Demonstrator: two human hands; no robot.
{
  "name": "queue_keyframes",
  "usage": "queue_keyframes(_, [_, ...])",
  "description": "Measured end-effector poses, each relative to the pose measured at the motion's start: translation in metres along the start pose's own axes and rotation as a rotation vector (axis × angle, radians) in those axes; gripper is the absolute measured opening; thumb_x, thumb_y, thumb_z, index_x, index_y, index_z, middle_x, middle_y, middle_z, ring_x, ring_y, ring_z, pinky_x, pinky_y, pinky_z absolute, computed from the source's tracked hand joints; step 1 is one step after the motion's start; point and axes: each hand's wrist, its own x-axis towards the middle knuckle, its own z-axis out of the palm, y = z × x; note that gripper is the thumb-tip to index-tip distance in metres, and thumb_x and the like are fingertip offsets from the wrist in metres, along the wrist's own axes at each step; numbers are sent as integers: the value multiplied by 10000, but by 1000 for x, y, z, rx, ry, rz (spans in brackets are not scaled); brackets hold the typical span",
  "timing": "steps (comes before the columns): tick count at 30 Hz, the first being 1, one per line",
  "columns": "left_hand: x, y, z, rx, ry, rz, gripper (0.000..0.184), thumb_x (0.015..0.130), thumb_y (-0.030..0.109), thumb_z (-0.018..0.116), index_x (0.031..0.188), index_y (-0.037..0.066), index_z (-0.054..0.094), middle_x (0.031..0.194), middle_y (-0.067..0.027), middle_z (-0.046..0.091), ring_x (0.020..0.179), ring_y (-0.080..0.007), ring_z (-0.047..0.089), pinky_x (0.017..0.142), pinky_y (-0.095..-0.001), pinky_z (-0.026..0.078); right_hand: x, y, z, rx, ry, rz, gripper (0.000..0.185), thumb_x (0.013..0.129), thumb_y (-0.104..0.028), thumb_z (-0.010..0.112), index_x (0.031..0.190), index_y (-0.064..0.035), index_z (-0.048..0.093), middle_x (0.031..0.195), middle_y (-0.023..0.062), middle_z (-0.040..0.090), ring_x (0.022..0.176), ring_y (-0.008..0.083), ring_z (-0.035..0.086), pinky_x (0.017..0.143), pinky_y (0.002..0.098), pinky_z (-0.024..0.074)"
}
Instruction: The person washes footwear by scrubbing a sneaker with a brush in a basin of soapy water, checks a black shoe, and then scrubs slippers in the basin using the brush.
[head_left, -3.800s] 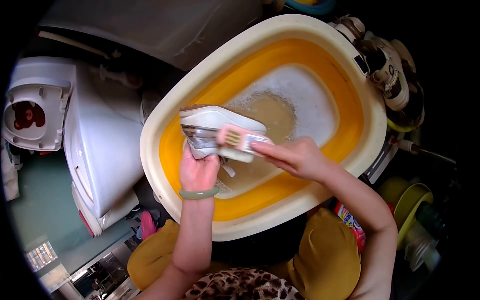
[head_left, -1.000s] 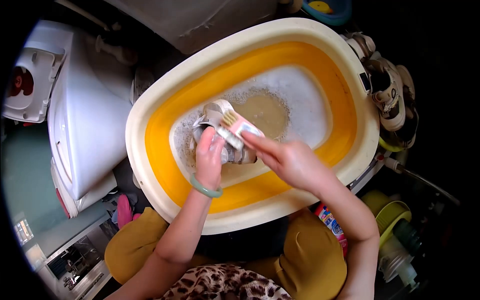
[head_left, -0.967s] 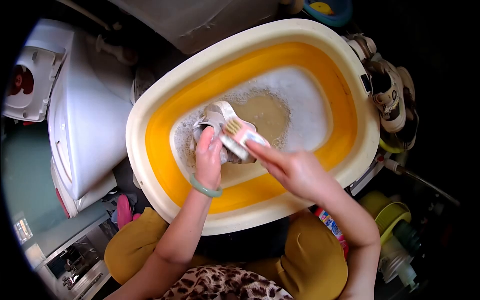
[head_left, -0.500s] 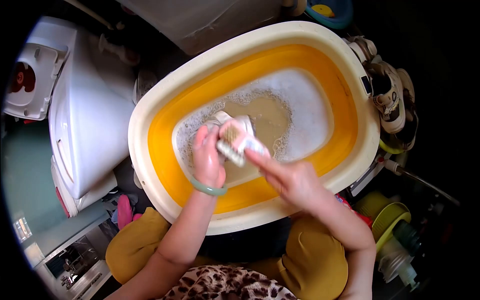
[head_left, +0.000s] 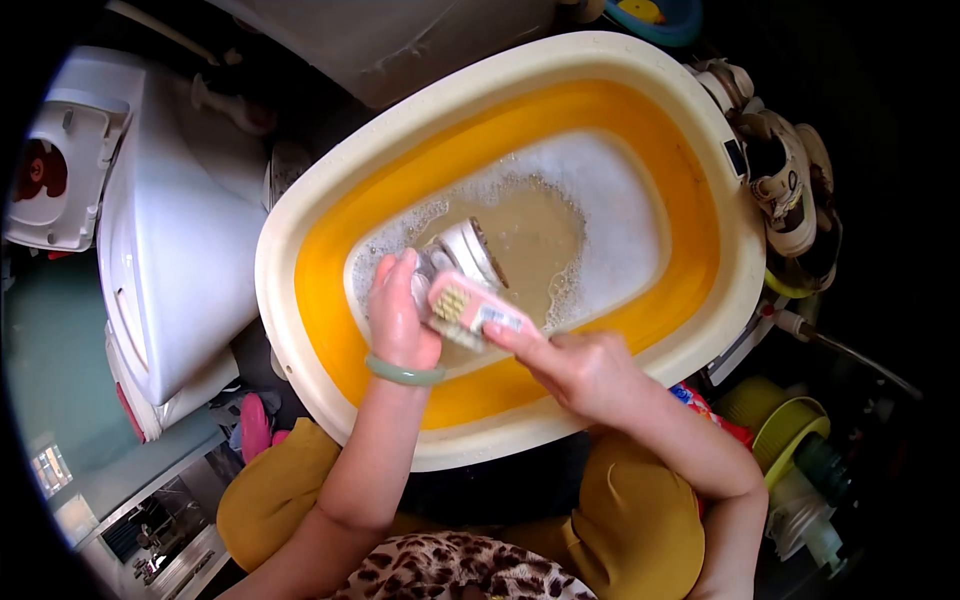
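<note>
Pink brush [head_left: 482,305]: long axis runs from its head at 10 o'clock to its handle at 4 o'clock, partly covering the white shoe [head_left: 464,248], sole towards 2 o'clock, within the tub [head_left: 277,300]. Right hand [head_left: 585,370]: clamped on the handle, index finger extended along it, forearm from 5 o'clock. Left hand [head_left: 400,315]: closed on the shoe, fingers towards 12 o'clock.

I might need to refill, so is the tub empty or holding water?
Holding water: murky liquid and white suds show inside the tub.
</note>
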Motion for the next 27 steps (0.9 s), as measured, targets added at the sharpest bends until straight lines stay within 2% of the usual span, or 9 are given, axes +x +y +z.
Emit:
queue_keyframes(2, [2, -5, -3, -38, -82, 1, 143, 931, 132, 462, 1037, 54, 519, 971, -56, 582, 898, -172, 584, 819, -327, 485, 19, 6, -3, -43, 64, -11, 472, 828, -119, 598, 1278, -245, 531, 561, 102, 557, 432, 235, 552, 425, 342, 455])
queue_keyframes(4, [-10, 0, 18, -39, 14, -49, 82, 919, 113, 483, 974, 60, 513, 961, -58, 574, 904, -161, 582, 802, -321, 483, 56, 14, -7, 61, 165, 25, 439, 850, -140, 576, 1273, -251, 532, 697, 122, 627, 514, 306, 591, 467, 366, 485])
queue_keyframes(5, [-9, 1, 14, -31, -21, -55, 156, 921, 122, 476, 1048, 40, 511, 1043, -80, 575, 966, -181, 581, 855, -343, 475, 58, 13, -8, 61, 180, 32, 446, 840, -132, 588, 1267, -252, 538, 678, 121, 620, 506, 291, 590, 467, 360, 485])
queue_keyframes(12, [1, 1, 7, -135, 90, -155, 243, 943, 175, 408, 1104, 26, 511, 1118, -112, 568, 1033, -221, 565, 917, -380, 449, -5, 13, 10, 62, 123, 18, 499, 794, -103, 641, 1256, -269, 549, 597, 114, 579, 451, 217, 569, 438, 343, 465])
queue_keyframes(15, [-7, 4, 23, -159, 52, -192, 360, 957, 217, 352, 1229, 14, 471, 1194, -132, 549, 1097, -254, 540, 957, -395, 430, 46, 8, -5, 23, 174, 6, 472, 822, -146, 621, 1268, -273, 534, 616, 95, 596, 449, 238, 560, 433, 341, 460])
queue_keyframes(20, [5, 14, 16, -275, 158, -220, 359, 969, 207, 309, 1231, 25, 474, 1217, -131, 545, 1119, -269, 526, 996, -431, 398, 34, 6, 8, 71, 195, -90, 463, 844, -171, 601, 1286, -276, 512, 643, 79, 613, 465, 251, 564, 438, 338, 465])
queue_keyframes(22, [10, 19, 11, -303, 224, -236, 365, 972, 214, 301, 1230, 19, 472, 1234, -135, 534, 1135, -281, 517, 1007, -451, 386, 13, 21, 16, 34, 84, -51, 473, 840, -155, 602, 1290, -268, 509, 668, 79, 621, 493, 244, 583, 451, 329, 474])
queue_keyframes(25, [9, 17, 11, -348, 169, -295, 363, 977, 214, 292, 1226, 20, 471, 1250, -141, 521, 1141, -281, 513, 1016, -457, 379, 20, 28, 23, 173, 278, -91, 487, 826, -132, 611, 1289, -250, 513, 718, 83, 642, 548, 250, 610, 488, 327, 493])
queue_keyframes(27, [2, 20, 22, -398, 228, -289, 364, 975, 219, 299, 1227, 18, 467, 1243, -157, 520, 1134, -290, 517, 1018, -455, 382, 53, 17, 15, 153, 240, -115, 488, 824, -133, 613, 1288, -250, 514, 732, 87, 646, 562, 252, 615, 500, 330, 495])
